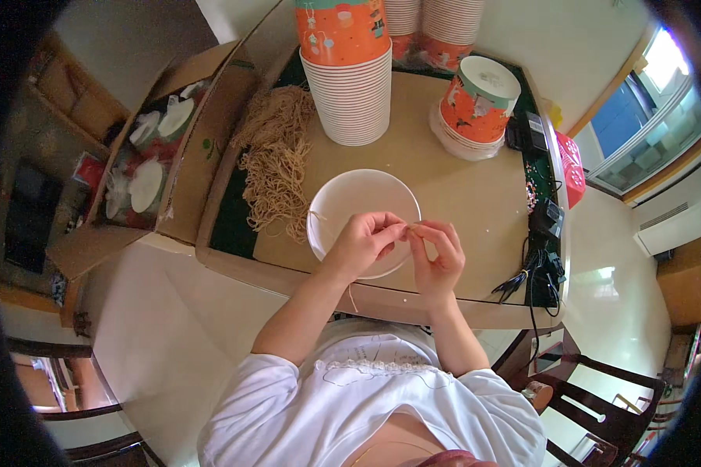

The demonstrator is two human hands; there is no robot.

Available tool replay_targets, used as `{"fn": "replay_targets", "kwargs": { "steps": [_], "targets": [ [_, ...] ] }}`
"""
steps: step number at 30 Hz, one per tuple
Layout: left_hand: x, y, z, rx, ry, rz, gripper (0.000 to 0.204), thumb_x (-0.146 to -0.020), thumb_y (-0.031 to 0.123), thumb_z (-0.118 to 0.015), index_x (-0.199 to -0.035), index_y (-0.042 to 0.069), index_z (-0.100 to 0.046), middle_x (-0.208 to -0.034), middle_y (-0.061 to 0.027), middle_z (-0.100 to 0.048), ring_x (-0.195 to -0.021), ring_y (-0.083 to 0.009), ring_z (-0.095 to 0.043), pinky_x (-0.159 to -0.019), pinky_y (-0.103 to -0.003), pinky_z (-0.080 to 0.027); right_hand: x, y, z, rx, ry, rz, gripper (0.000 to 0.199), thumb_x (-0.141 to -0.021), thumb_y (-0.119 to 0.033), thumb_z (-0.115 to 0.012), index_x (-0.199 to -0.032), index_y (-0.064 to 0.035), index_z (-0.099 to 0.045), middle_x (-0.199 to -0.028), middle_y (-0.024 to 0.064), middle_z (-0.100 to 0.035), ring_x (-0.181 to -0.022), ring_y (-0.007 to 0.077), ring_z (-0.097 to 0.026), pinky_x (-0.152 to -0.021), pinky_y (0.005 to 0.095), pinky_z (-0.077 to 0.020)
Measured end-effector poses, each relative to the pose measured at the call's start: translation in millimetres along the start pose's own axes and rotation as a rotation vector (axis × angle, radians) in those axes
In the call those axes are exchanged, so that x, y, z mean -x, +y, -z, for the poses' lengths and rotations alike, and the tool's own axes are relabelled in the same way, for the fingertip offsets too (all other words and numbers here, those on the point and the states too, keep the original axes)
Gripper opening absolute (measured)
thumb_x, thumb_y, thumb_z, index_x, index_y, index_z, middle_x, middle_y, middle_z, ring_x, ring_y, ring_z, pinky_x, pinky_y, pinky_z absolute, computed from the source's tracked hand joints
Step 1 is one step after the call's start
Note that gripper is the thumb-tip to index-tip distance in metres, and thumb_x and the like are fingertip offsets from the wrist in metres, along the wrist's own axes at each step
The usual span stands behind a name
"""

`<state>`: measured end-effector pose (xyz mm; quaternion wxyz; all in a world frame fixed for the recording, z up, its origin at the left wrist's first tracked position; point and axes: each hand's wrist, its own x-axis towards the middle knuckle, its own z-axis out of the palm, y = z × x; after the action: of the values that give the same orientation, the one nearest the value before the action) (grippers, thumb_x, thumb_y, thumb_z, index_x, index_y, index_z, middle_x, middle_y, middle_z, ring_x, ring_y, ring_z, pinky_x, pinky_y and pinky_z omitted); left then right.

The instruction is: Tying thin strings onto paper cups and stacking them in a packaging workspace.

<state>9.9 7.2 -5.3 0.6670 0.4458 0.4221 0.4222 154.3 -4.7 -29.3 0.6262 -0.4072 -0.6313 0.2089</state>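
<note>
A white paper bucket [336, 201] stands near the table's front edge, its open mouth facing me. Over its right side my left hand [368, 240] and my right hand [439, 251] meet, fingertips pinched together. Whatever is between the fingertips is too small to make out. Below my left wrist a thin strand of twine [352, 297] dangles at the table edge, and a short bit shows at the bucket's left rim. Left of the bucket lies a big tangled heap of tan twine [276, 159].
Behind the bucket rises a tall stack of orange-and-white paper buckets [346, 93], with more stacks at the wall. An upside-down orange bucket [479, 101] sits at back right. Cables and a black adapter [549, 218] line the right edge. An open cardboard box [202, 148] stands left.
</note>
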Motion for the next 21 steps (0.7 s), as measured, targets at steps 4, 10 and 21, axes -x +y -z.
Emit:
{"fn": "replay_targets", "kwargs": {
  "steps": [4,10,21],
  "targets": [
    [1.0,-0.2,1.5,0.03,0.018,-0.009,0.013,-0.092,0.013,-0.056,-0.091,0.003,-0.064,-0.073,0.0025,-0.059,-0.054,-0.002,-0.042,-0.047,-0.017,-0.031,3.9,3.1,0.6,0.049,-0.009,0.044,0.018,-0.074,0.005,-0.07,-0.09,-0.002,-0.069,-0.089,0.011,-0.064,-0.081,0.0212,-0.061,-0.07,0.0297,-0.0498],
    [2.3,2.8,-2.3,0.016,0.02,-0.058,0.01,-0.089,0.012,-0.06,-0.089,0.004,-0.064,-0.071,0.0038,-0.057,-0.056,-0.0018,-0.043,-0.048,-0.017,-0.032,4.5,7.1,3.0,0.067,-0.026,0.077,0.02,-0.074,0.006,-0.069,-0.092,-0.0026,-0.069,-0.09,0.0112,-0.064,-0.082,0.0224,-0.061,-0.07,0.0303,-0.0494],
    [8.8,3.3,-8.5,-0.491,0.17,-0.287,0.003,-0.083,0.004,-0.064,-0.086,0.003,-0.065,-0.075,0.004,-0.06,-0.063,-0.0004,-0.05,-0.057,-0.018,-0.04,-10.6,7.4,15.8,-0.069,-0.21,-0.118,0.016,-0.075,0.002,-0.07,-0.09,-0.0023,-0.066,-0.085,0.0098,-0.063,-0.079,0.0207,-0.061,-0.07,0.0294,-0.0493]
  ]
}}
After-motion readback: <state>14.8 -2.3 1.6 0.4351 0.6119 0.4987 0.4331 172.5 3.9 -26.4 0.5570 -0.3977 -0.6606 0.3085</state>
